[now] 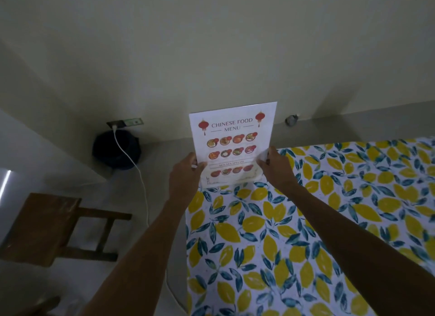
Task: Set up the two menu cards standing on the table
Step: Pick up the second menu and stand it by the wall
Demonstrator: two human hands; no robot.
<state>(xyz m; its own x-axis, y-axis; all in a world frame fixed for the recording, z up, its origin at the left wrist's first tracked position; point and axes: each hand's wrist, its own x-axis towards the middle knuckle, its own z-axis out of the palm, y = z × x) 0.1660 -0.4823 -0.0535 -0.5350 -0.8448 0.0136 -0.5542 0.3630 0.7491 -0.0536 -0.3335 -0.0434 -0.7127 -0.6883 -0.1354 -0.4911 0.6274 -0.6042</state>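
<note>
A white menu card (233,137) headed "Chinese Food Menu", with red lanterns and rows of dish pictures, is upright at the far left corner of the table (306,233). The table wears a cloth printed with yellow lemons and blue leaves. My left hand (186,174) grips the card's lower left edge. At its lower right edge, my right hand (274,165) grips it too. The card's bottom edge sits at the cloth's far edge. Only one menu card is in view.
A wooden chair (47,226) stands on the floor to the left of the table. A dark round bin (116,150) sits by the wall under a socket, with a white cable (141,181) trailing down across the floor. A small grey object (292,120) lies by the wall's base.
</note>
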